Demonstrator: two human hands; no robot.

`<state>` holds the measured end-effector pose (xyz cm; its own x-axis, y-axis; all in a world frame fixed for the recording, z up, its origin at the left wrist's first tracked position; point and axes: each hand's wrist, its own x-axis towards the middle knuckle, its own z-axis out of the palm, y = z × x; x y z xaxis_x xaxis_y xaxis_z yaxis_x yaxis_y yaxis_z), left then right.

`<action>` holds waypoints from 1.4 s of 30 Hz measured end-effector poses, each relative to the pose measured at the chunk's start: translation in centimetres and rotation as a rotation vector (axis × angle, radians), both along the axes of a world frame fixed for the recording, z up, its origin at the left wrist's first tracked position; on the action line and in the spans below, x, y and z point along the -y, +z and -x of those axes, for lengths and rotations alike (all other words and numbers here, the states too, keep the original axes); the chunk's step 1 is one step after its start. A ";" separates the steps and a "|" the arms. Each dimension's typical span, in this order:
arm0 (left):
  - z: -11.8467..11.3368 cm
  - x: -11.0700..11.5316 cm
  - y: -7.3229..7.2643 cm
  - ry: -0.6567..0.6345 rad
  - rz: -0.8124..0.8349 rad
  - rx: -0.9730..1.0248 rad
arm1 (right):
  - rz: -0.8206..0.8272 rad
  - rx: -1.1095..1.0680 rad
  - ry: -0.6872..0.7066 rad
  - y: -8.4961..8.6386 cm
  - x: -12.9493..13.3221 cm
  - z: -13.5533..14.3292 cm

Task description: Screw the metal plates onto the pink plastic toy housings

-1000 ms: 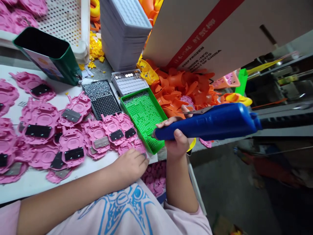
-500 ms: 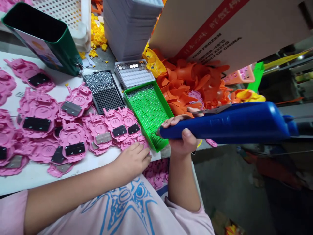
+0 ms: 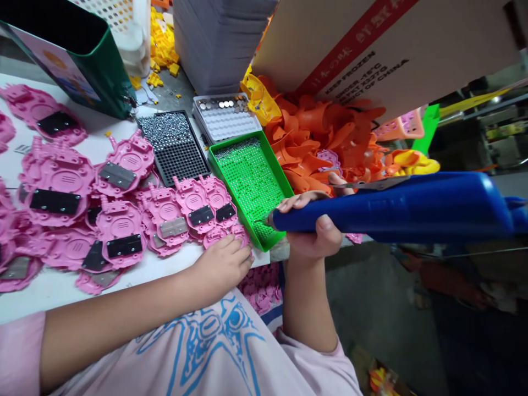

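My right hand (image 3: pixel 317 236) is wrapped round a blue electric screwdriver (image 3: pixel 383 206), held nearly level. Its thin bit points left, over the near corner of a green tray (image 3: pixel 264 243) full of small holes; whether the bit touches a screw there I cannot tell. Small screws are heaped at the tray's far end. My left hand (image 3: pixel 225 267) lies at the table's near edge, fingers bent and close together on a pink plastic shell (image 3: pixel 216 236). The fingers hide part of that shell. Beside it are several pink shells (image 3: pixel 196 201) with black or grey screwed-on plates.
Behind the green tray stand a black screw tray (image 3: pixel 183 159) and a white tray (image 3: pixel 223 129) with round metal discs. A dark green bin (image 3: pixel 103 77) stands back left. Orange parts (image 3: pixel 313 132) are piled before a large carton (image 3: pixel 330 49). A grey stack (image 3: pixel 218 49) rises between.
The view has shifted slightly, with the pink shells moving left in it. My right hand and the screwdriver sit a little farther right. Both hands keep their holds.
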<state>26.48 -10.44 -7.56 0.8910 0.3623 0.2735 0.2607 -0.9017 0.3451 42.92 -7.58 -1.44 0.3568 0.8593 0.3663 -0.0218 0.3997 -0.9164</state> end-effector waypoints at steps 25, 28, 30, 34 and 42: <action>-0.2 -0.3 -0.3 0.000 0.014 0.066 | 0.012 -0.009 0.136 1.2 1.5 2.5; -0.2 -0.3 -0.5 0.006 0.024 0.084 | 0.030 -0.012 0.128 1.1 1.6 2.5; -0.2 -0.3 -0.5 0.004 0.029 0.087 | 0.046 -0.016 0.139 1.1 1.7 2.5; -0.3 -0.3 -0.6 0.004 0.032 0.084 | 0.036 0.009 0.141 1.3 1.6 2.5; -0.4 0.0 -0.7 0.020 0.040 0.070 | -0.008 0.073 0.157 1.2 1.4 2.6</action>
